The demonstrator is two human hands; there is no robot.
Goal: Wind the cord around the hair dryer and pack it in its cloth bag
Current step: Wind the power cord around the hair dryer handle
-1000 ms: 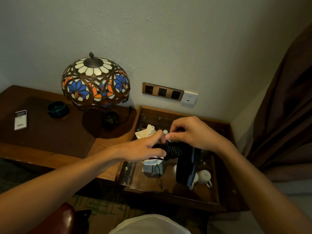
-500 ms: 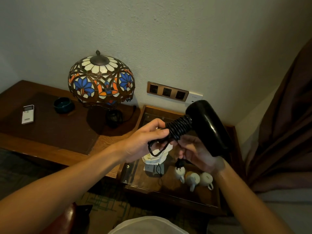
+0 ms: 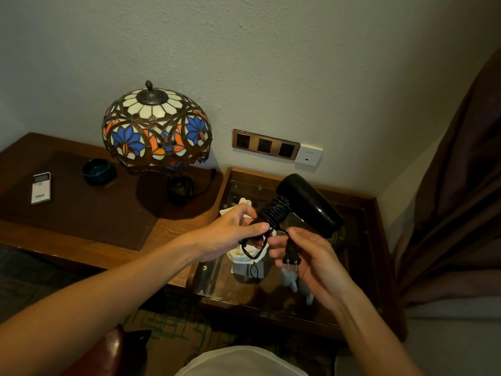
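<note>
Holding a black hair dryer [image 3: 309,206] mid-frame, the left hand [image 3: 230,234] grips its handle, where the cord [image 3: 275,210] is already coiled tight. The right hand [image 3: 306,253] pinches the plug [image 3: 290,255] on a short loose tail. A white cloth bag [image 3: 248,253], apparently, lies below on the glass-topped table [image 3: 360,240]; tucking and bagging remain.

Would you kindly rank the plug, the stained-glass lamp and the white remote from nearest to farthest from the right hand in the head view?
1. Plug: held in the right hand.
2. Stained-glass lamp: up and left, on the desk.
3. White remote: far left on the desk.
</note>
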